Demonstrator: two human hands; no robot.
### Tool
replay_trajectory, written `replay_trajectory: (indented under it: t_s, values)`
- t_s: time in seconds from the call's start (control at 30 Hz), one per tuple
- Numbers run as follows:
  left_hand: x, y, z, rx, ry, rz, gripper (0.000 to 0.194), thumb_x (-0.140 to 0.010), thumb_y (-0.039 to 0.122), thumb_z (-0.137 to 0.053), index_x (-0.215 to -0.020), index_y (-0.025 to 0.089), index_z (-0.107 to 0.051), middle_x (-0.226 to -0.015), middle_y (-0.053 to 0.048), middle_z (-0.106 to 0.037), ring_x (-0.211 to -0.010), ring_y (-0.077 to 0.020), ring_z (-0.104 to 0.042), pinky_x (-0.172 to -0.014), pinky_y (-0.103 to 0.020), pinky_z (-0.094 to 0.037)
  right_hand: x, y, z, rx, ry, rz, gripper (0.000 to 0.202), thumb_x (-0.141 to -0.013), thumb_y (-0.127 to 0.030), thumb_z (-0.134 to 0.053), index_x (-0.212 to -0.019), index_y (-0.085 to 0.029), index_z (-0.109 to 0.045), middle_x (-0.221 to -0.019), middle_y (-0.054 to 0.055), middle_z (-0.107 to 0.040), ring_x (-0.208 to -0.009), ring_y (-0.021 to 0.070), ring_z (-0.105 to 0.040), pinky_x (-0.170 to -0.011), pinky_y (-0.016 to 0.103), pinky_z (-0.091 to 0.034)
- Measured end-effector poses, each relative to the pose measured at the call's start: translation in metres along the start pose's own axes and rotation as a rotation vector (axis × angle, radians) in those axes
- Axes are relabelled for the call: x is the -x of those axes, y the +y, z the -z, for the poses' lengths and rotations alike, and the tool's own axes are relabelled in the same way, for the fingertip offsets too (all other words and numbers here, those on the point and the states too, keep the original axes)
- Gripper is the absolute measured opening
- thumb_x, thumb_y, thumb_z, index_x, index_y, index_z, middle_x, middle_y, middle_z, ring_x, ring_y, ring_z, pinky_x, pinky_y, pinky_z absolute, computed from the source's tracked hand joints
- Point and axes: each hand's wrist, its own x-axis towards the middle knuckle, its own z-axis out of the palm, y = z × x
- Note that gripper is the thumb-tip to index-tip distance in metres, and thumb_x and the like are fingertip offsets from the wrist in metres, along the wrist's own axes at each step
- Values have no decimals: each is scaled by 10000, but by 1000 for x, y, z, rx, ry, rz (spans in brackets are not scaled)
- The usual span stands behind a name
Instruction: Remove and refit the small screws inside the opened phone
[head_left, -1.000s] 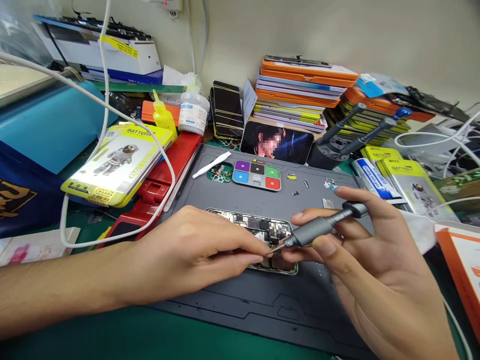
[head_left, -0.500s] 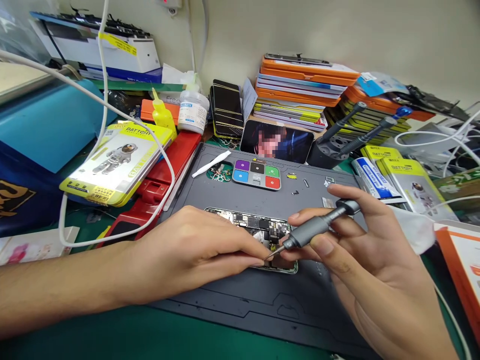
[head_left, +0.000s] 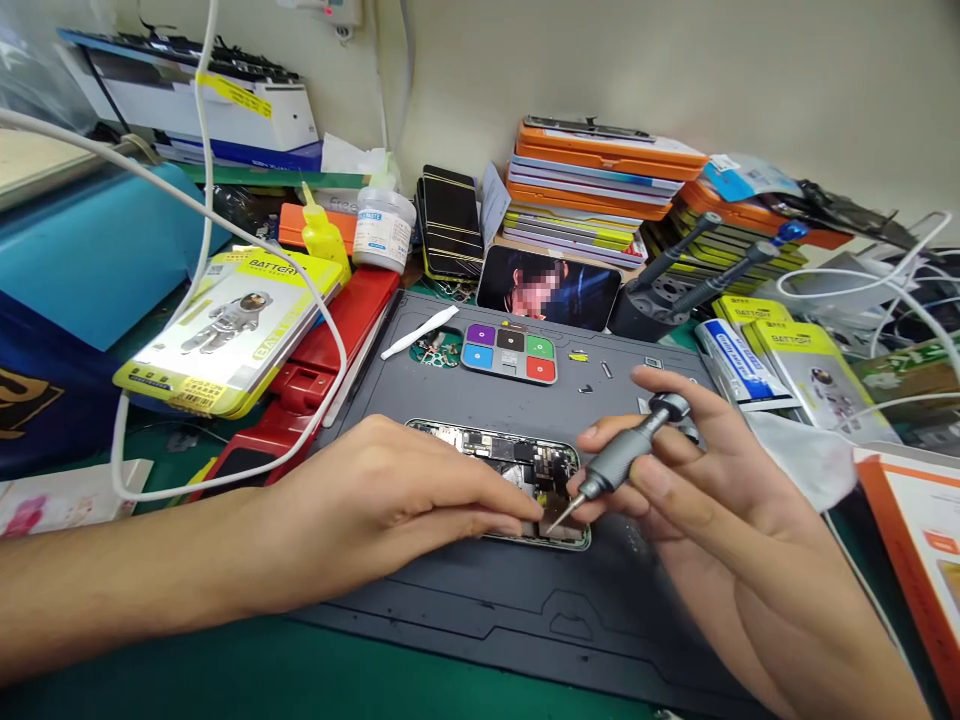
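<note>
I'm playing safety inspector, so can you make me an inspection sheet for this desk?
Surface: dark gray mat on a green bench top.
Job's things: opened phone lying on the mat; screwdriver, its tip over the phone.
Clutter: small loose parts, white stick, left battery box.
Left hand: fingertips over the phone; can't tell whether they hold anything.
Right hand: holds the screwdriver.
Cables: white cable looping near the left battery box.
Surroundings: wall behind, stacked cases, lit screen in front of them.

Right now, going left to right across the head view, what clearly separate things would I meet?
Yellow-and-white battery box, white stick, panel of coloured squares, screwdriver in the right hand, blue-and-white packet, orange-edged white box.
</note>
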Motion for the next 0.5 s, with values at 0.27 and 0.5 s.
replay_trajectory:
  t_s: [0.27, 0.5]
  values:
    - [-3, 4, -2, -4, 61, 181, 208, -1103, 214, -600, -1026, 209, -792, -862, 74, -822, -794, -61, -769, -767, -120, -528, 6, 6, 9, 563, 169, 558, 607, -969, -187, -738, -1496, -446, -589, -1335, 61, -715, -961, 234, -757, -714, 366, -680]
    - [-3, 7, 0, -41, 22, 232, 352, -1085, 205, -546, -760, 183, -681, -622, 76, -659, -539, -50, -590, -558, -168, -427, 12, 28, 24, 716, -10, 717, 787, -898, -14, -713, -1570, -389, -546, -1262, 64, -775, -925, 244, -792, -765, 419, -694]
